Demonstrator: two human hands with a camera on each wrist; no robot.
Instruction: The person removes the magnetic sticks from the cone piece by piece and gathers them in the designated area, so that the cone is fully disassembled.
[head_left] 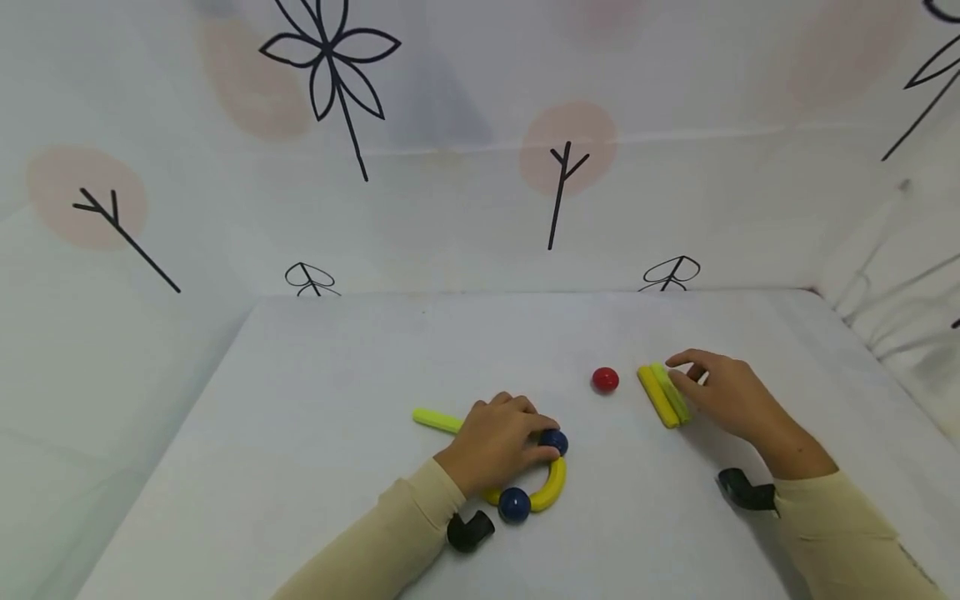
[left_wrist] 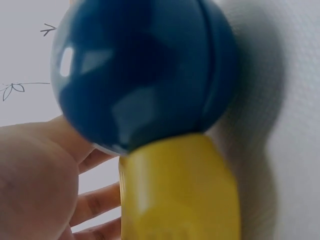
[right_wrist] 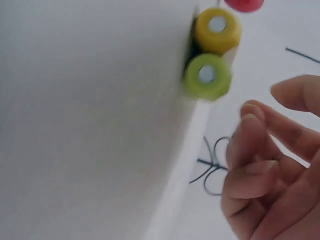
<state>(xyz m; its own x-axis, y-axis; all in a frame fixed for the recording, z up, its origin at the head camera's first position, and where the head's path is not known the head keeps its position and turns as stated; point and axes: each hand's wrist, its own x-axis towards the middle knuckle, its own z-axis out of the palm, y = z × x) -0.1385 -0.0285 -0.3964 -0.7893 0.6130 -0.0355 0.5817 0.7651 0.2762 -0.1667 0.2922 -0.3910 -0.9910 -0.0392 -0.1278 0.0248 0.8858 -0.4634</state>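
My left hand [head_left: 498,442] grips a dark blue ball [head_left: 553,442] between thumb and fingers. This ball joins a yellow curved rod [head_left: 555,485], which ends at a second blue ball [head_left: 513,506] nearer me. From behind the hand a lime-green rod [head_left: 437,420] sticks out to the left. In the left wrist view a blue ball [left_wrist: 145,70] sits on a yellow piece [left_wrist: 180,190]. My right hand [head_left: 723,392] has loosely bent fingers and holds nothing. It is right beside another lime-green rod [head_left: 671,393], which lies along a straight yellow rod [head_left: 657,397]. Pale discs show in both rod ends in the right wrist view.
A red ball [head_left: 605,380] lies on the white table [head_left: 337,367] left of the paired rods. Black wrist-worn pieces [head_left: 470,532] show at both cuffs. White cloth walls [head_left: 450,217] with plant drawings stand behind and at both sides.
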